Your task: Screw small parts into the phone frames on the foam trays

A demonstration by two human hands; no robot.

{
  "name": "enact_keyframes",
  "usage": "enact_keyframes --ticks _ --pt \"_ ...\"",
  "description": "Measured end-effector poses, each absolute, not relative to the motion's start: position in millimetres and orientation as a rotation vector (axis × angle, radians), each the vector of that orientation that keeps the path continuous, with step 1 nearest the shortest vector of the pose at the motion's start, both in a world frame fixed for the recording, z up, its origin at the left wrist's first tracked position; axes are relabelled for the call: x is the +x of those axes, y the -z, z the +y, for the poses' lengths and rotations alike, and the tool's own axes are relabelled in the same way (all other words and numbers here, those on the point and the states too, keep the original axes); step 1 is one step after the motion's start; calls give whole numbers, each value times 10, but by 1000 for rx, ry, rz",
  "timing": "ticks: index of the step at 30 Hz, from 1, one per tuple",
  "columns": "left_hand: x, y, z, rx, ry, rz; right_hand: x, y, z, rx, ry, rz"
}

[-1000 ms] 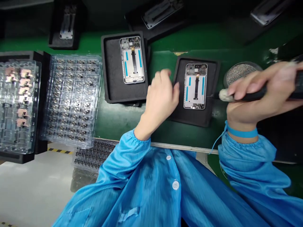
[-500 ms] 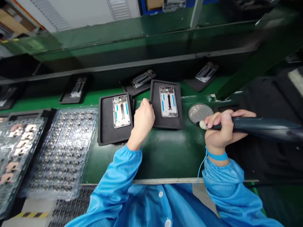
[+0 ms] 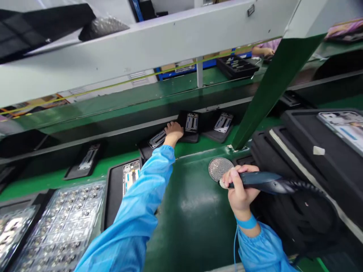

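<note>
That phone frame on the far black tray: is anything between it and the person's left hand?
Nothing visible: the left hand sits at the edge of the black tray, with only the raised rim before the phone frame.

"How's the light?"
"Bright and even from above, with a soft patch of glare on the green bench mat [image 3: 195, 200]."
"And the edges?"
"Bowed by the wide lens, and the black tray [image 3: 320, 151] at right looks soft."

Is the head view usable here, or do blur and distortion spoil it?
Head view: wide-angle distortion tilts and bends the white overhead beam; a pale glare patch shines on the green bench; the left hand and right hand look fairly sharp.
</note>
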State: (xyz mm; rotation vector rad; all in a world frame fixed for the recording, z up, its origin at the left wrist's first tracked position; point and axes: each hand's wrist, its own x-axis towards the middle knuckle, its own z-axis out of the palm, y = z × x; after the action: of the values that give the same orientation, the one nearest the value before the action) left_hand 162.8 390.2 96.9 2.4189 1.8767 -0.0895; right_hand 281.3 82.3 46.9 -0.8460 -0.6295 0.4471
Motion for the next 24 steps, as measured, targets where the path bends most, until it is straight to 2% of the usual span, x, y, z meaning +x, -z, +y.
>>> enact_keyframes --ticks 6,13,19,24 --pt "2229 -514 3611 2755 103 1169 2812 -461 806 -852 -449 -640" --pt "2396 -573 3502 2848 -40 978 2857 -414 821 -911 -414 -631" --pt "1711 -900 2841 2784 -226 1130 2968 -413 819 -839 -298 -655" --pt "690 -846 1611 2663 -333 1279 3121 -376 853 -788 -122 -653"
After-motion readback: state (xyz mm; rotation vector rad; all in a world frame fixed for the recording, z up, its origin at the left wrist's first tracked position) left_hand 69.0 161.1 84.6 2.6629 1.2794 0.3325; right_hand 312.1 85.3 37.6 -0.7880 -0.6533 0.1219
